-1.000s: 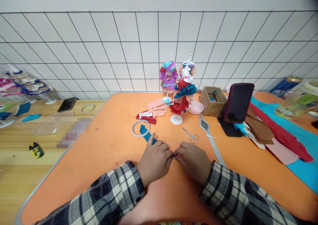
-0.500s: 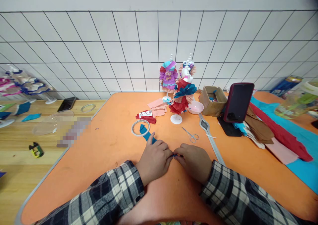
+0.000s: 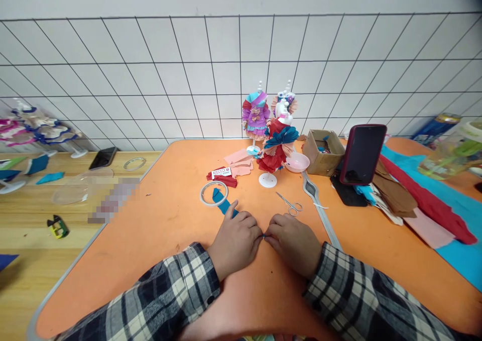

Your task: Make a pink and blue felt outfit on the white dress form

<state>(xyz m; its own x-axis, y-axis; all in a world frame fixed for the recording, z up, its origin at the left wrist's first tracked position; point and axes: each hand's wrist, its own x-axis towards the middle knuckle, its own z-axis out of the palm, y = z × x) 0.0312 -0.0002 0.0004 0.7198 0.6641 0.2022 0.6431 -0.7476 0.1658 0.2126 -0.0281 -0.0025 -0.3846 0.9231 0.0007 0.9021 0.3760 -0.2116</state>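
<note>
A white tiled wall (image 3: 222, 39) rises behind an orange bench (image 3: 150, 230). 2 plaid sleeves (image 3: 161, 286) lie along its near side. Towards the far edge stand 3 dressed doll stands (image 3: 256, 115), the nearest in red, blue and pink ruffles. The left hand (image 3: 234, 243) and right hand (image 3: 295, 243) meet almost tip to tip over the bench, the fingers of both pinched together on a small blue piece. A phone (image 3: 363, 155) leans upright on the right, just beside a cardboard box (image 3: 324, 160). A pink bowl (image 3: 298, 163) sits near the box. A white ring (image 3: 201, 196) surrounds the tip of a blue strip (image 3: 224, 207); its other end is hidden behind the left hand. Scissors (image 3: 288, 203) lie beyond the right hand. Smallest is the blue piece (image 3: 263, 236), mostly covered, between the fingertips.
</note>
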